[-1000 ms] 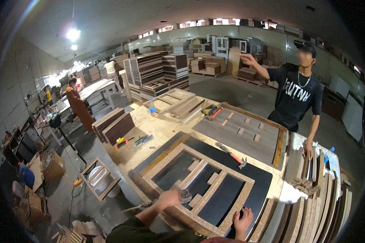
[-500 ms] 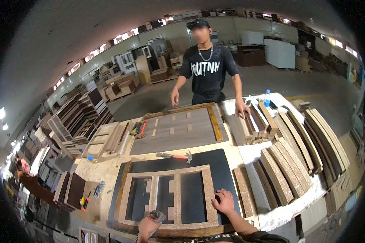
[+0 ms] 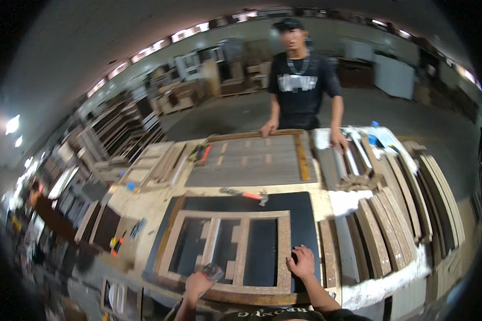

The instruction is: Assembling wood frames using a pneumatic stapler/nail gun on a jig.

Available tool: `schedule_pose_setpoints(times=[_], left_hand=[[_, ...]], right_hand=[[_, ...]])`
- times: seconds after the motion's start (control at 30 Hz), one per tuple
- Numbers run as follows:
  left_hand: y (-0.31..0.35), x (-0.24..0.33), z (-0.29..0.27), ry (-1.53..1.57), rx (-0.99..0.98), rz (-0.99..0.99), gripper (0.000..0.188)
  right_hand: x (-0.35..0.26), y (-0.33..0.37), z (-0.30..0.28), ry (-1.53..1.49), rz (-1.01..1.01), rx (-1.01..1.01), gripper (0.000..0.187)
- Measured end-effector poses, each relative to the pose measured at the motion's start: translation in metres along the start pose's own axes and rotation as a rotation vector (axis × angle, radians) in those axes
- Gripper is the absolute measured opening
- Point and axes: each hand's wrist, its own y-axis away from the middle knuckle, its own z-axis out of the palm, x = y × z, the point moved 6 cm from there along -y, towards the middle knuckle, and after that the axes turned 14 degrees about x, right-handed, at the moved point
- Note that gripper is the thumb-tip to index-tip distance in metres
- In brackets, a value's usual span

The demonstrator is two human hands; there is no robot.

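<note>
A pale wooden frame [image 3: 283,241] with inner slats lies on a black panel [image 3: 301,206] directly before me. My left hand [image 3: 198,284] is closed around a small dark tool with a greyish, partly clear head [image 3: 213,273], over the frame's near rail; blur hides its exact kind. My right hand [image 3: 303,261] rests with fingers spread at the frame's right rail, partly over the black panel, holding nothing. Small blocks [image 3: 231,269] sit beside the slats inside the frame. A claw hammer [image 3: 246,194] with an orange-red handle lies beyond the frame.
Across the workbench [image 3: 139,200], a co-worker [image 3: 302,85] stands touching a grey panel [image 3: 251,160] and stacked strips. Curved boards [image 3: 385,230] are piled on the right. Dark boards [image 3: 103,227], a screwdriver [image 3: 118,244] and loose metal pieces [image 3: 137,229] lie at the left.
The view has swung left, shifting the scene rightward. The co-worker's hand on the left has come down onto the grey panel's far edge. My hands stay in nearly the same places on the frame.
</note>
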Motion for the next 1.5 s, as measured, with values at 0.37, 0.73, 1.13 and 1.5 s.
schedule_pose_setpoints(times=[0.37,0.73,1.13,1.5], left_hand=[[0.007,0.013,-0.017,0.078,-0.064,0.002,0.036],[0.008,0.012,-0.018,0.039,-0.123,0.021,0.031],[-0.005,0.009,-0.001,0.036,-0.023,0.086,0.056],[-0.023,0.0,0.009,0.1,0.021,0.001,0.042]], right_hand=[[-0.02,0.057,-0.055,-0.671,0.365,-0.281,0.045],[-0.092,0.075,-0.105,-0.96,0.659,-1.229,0.03],[-0.196,-0.117,-0.128,-1.676,0.026,-0.466,0.035],[-0.294,-0.145,-0.238,-2.31,-0.162,-0.292,0.082]])
